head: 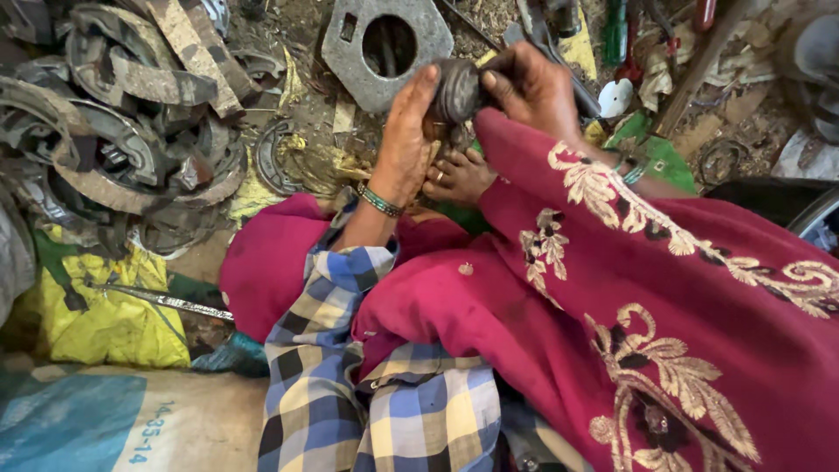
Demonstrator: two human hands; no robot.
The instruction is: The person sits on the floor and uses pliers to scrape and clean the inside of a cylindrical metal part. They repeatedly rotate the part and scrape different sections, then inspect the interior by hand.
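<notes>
Both my hands grip a dark, round, greasy metal part (456, 87) held up over my knees. My left hand (405, 140) clasps its left side, a green bangle on that wrist. My right hand (535, 87) covers its top and right side, the fingers curled over it. My foot (459, 177) with a toe ring shows just below the part. A checked sleeve covers my left arm, and red cloth with gold embroidery (629, 297) drapes my right arm and lap.
A grey metal plate with a round hole (350, 52) lies on the dirty ground beyond my hands. A heap of worn curved brake shoes (122, 122) fills the upper left. A yellow sack (105, 315), a metal rod (166, 301) and a blue-white sack (105, 419) lie at left.
</notes>
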